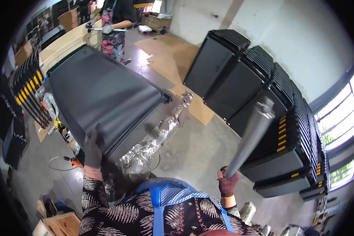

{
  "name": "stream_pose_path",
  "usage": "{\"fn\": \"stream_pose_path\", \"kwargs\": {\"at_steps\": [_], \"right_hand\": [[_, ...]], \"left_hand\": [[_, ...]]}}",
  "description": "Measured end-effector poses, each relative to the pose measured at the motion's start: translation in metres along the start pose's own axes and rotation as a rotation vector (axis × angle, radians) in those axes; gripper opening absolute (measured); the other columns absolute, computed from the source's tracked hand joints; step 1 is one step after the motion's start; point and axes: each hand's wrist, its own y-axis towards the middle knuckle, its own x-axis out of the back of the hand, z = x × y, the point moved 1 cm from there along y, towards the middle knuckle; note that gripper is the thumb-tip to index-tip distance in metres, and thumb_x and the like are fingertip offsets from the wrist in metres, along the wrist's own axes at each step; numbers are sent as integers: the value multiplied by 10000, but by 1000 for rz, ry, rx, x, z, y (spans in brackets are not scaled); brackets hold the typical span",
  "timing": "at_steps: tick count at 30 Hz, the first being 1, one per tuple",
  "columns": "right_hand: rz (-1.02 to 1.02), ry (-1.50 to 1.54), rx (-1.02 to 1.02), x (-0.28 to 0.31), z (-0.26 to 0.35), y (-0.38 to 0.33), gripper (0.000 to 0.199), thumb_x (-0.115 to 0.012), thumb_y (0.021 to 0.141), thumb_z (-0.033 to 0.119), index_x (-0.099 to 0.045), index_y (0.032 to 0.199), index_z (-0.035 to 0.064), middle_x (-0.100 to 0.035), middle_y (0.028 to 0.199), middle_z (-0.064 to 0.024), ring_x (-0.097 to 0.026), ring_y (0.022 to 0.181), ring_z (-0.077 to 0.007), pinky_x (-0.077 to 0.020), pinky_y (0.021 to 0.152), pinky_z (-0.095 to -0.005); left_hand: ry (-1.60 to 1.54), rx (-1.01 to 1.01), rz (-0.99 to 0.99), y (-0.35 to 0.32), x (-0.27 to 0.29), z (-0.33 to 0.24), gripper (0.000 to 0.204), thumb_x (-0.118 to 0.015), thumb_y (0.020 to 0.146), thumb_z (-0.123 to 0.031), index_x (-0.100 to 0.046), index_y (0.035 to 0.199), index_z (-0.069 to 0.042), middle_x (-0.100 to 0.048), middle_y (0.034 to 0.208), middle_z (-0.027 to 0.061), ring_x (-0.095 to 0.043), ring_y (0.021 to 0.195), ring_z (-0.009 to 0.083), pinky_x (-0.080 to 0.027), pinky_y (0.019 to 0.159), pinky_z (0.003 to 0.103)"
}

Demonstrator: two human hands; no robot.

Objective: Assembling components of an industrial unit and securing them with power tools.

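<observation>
Big black treadmill deck [102, 94] on a worktop, steadied at its near edge; grey tube [252, 133] gripped alongside.

Rows of stacked black decks [263, 98] along the wall at right, cardboard sheets [173, 51] on the floor, foil-wrapped bundle [153, 141] under the deck's near right edge. Left hand [93, 151], dark-gloved, laid flat with fingers spread on the deck's near edge. Right hand [228, 184], red-gloved, fist wrapped tight around the tube's lower end, tube slanting up and right, clear of the deck. Another person [116, 23] at the far end.

A large, flat, dark grey treadmill deck with a matte belt surface [102, 94] lay on a workbench, running away from the wearer. A long grey metal tube [251, 135] stood raised, tilted rightward.
</observation>
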Motion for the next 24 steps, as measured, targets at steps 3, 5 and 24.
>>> {"fn": "stream_pose_path", "kwargs": {"at_steps": [3,5,24], "right_hand": [[90,-159,-18,-32,11,51,231,-703,696,24,-554,872,34,-566,670,-42,-581,671,-130,-469,564,-269],[155,-309,11,-50,14,86,269,-737,675,109,-567,871,37,-600,694,-93,-620,675,-213,-484,588,-316],[614,-751,994,-249,48,338,340,-745,579,183,-577,870,133,-634,850,-76,-633,789,-290,-490,649,-399]], "left_hand": [[65,-50,-43,-4,-2,7,378,-485,945,-134,-469,1269,62,-492,1261,268,-475,1178,397,-363,1012,404],[579,-269,-101,-13,0,16,348,-470,950,-117,-491,1247,64,-533,1214,246,-518,1129,373,-392,983,394],[-33,269,-491,-22,-29,-35,422,-510,952,-229,-452,1290,18,-583,1173,115,-554,1063,206,-429,927,317]]}}
